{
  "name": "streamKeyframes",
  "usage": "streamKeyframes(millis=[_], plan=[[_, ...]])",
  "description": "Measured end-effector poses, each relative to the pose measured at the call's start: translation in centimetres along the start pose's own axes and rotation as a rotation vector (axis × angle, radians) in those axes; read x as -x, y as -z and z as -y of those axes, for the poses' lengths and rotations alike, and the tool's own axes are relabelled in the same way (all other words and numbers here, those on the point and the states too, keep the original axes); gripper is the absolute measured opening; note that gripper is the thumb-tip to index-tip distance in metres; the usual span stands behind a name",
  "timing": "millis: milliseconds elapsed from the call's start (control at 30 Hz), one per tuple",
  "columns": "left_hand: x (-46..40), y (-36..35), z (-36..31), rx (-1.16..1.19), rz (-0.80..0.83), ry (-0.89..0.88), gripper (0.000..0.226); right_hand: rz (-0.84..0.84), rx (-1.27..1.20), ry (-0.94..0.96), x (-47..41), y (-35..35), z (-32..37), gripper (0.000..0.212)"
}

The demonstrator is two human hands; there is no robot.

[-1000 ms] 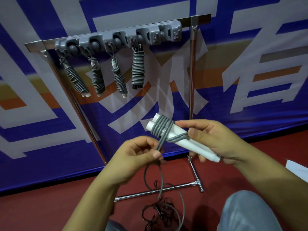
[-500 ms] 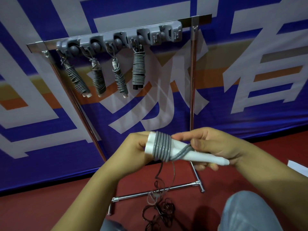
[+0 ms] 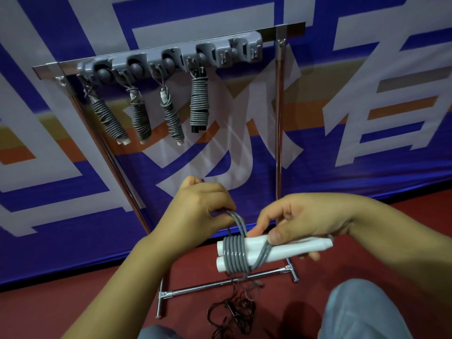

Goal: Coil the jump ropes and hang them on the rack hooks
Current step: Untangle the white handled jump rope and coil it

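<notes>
- Below the rack [image 3: 278,123], in front of the person, the right hand [image 3: 315,221] grips two white handles [image 3: 288,248] side by side, thumb pressed on top and fingers curled under them.
- Near the free ends of the handles the grey rope [image 3: 234,253] makes several tight turns, and one strand crosses slantwise under the thumb.
- The left hand [image 3: 195,206] is just above and to the left of the handles; its curled fingers pinch the running part of the rope, which rises from the coil into this hand.
- The loose rest of the rope hangs down to the red floor [image 3: 61,309] and lies there in a tangled heap.
- Risk: the heap may knot as it is pulled up, because the loops overlap; then a turn would go on uneven.
- Risk: if the left hand lets the tension go, the turns may slide off the near ends of the handles, since they sit close to those ends.
- Risk: if the thumb slips, the handles may separate.
- On the rack four coiled ropes [image 3: 199,104] hang already; the rightmost hook [image 3: 247,48] looks free.
</notes>
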State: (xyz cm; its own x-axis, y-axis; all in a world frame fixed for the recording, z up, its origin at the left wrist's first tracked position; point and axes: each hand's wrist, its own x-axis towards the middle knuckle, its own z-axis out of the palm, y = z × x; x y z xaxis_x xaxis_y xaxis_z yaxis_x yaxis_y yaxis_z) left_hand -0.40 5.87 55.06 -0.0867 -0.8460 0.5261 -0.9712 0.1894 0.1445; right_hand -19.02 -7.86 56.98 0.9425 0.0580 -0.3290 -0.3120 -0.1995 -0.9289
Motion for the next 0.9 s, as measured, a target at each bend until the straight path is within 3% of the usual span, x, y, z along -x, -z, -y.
streamKeyframes(millis=[133,267,400,533,667,767,900], plan=[[0.1,-0.2,-0.5,-0.17,-0.079,-0.02,0.015,-0.116,0.102,-0.056,-0.6,-0.1,-0.8,0.026],[0.3,0.0,-1.6,-0.157,-0.113,0.006,0.012,-0.284,0.179,-0.02,-0.7,-0.3,-1.7,0.02],[1.2,-0.2,-2.7,0.037,-0.087,0.128,0.019,-0.469,0.155,0.053,-0.6,-0.5,-2.7,0.017],[2.2,-1.3,-3.3,0.25,-0.09,0.275,0.026,-0.571,0.106,0.157,-0.6,-1.0,-3.7,0.038],[2.8,-2.1,-3.7,0.318,-0.059,0.379,0.023,-0.641,0.117,0.215,-0.4,-1.0,-4.1,0.044],[3.1,-2.4,-3.8,0.3,-0.04,0.341,0.021,-0.662,0.176,0.225,-0.4,-1.0,-4.3,0.05],[3.3,-2.7,-3.7,0.101,-0.067,0.154,0.021,-0.714,0.207,0.252,-0.6,-1.2,-4.6,0.043]])
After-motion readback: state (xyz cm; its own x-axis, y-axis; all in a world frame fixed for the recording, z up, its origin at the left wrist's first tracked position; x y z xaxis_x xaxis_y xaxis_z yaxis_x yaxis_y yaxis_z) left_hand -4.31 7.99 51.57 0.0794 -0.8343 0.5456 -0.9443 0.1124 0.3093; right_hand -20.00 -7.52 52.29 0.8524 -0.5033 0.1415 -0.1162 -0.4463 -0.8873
